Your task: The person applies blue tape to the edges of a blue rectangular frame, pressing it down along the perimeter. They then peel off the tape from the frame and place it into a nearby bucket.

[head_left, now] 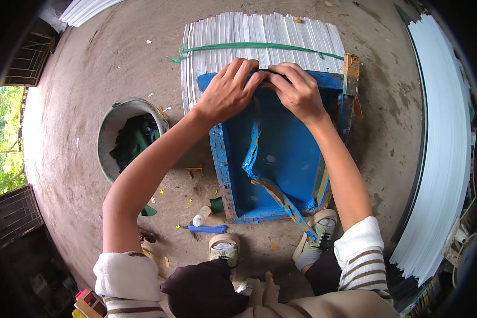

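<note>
A blue wooden frame with a recessed blue panel [281, 153] leans in front of me against a strapped stack of white slats. Its paint is worn along the left side. My left hand [229, 91] is closed at the frame's far edge, fingers pinched together. Right beside it, my right hand [298, 91] also has its fingers curled and pressed on that edge; what lies between its fingertips is hidden. A loose, blue-painted strip of tape [250, 153] hangs crookedly from under my left fingers, across the panel and over the near edge, down by my right shoe.
The white slats [259, 32] are bound with green strapping [254, 46]. A grey bucket [107, 143] with dark green cloth stands left. A blue-handled tool [208, 229] and a small whitish bottle [201, 216] lie near my feet. Long white sheets [440, 143] are stacked along the right.
</note>
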Available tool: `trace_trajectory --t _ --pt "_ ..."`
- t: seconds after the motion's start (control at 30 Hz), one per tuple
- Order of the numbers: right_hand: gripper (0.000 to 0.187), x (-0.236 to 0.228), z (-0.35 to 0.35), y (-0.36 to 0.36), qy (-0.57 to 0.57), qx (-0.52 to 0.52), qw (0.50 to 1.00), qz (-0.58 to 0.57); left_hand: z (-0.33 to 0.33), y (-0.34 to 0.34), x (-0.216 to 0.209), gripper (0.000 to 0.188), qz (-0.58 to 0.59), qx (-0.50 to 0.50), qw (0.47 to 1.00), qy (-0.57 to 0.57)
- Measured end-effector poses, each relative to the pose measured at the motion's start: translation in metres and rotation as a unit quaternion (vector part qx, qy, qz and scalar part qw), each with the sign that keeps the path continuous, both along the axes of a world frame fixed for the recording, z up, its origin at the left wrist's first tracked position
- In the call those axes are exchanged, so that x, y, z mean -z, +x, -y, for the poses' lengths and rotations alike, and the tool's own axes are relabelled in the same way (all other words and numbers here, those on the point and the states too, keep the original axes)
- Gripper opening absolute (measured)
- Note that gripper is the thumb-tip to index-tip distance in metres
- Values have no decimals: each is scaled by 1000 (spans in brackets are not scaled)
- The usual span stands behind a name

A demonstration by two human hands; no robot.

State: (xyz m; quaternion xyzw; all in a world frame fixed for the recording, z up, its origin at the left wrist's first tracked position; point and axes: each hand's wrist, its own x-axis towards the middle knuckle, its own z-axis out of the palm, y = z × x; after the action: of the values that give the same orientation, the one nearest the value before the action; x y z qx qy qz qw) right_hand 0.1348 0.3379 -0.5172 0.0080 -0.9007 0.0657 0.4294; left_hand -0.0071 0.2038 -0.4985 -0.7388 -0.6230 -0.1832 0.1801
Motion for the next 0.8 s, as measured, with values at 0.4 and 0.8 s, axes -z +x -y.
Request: trace_trajectory --t 0.4,0.8 --pt "32 0 2 5 -64 -12 998 -13 5 0 1 43 2 11 1000 27" --pt "28 -2 12 4 -140 26 990 -10 2 7 4 41 -16 -18 997 68"
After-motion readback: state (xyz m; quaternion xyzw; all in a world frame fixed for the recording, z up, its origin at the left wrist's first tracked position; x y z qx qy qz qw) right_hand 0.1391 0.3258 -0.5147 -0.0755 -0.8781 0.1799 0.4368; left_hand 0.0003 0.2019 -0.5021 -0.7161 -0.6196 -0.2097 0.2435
